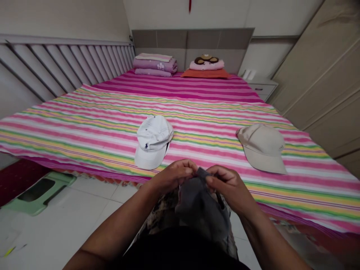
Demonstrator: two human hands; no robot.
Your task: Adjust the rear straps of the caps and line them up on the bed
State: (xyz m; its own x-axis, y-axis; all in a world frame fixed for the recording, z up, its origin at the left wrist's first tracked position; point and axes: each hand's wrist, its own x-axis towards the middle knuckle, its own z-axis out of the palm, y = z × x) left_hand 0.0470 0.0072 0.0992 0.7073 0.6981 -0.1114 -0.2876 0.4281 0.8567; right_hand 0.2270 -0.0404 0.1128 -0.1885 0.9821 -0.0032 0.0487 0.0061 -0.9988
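Handling a dark cap (201,212), apparently by its strap, in front of the black top (180,253) and patterned clothing; body of the cap hangs below the hands, strap (201,172) uppermost, much of the shape lost in shadow. Left hand (178,174): thumb and forefinger pressed together, pinching the strap's left part, other fingers curled behind. Right hand (226,183): thumb and forefinger pinching its right part, tip to tip with the cloth between. Any fastener is hidden or too dark to make out. Judgement on method: let one hand steady the strap while the other does the fine work, pinch close to the join, and hold both sides level so the hanging cloth does not twist; more light on the strap would help; a hard tug could slip the grip. Beyond the hands, on the striped sheet (92,123) of the bed: white cap (154,135) to the left, beige cap (263,144) to the right, well apart, both brims toward the person. Green stool (30,200) on the floor at left. Far end: folded quilts (156,65), a pink pillow (206,65), the headboard (171,41).
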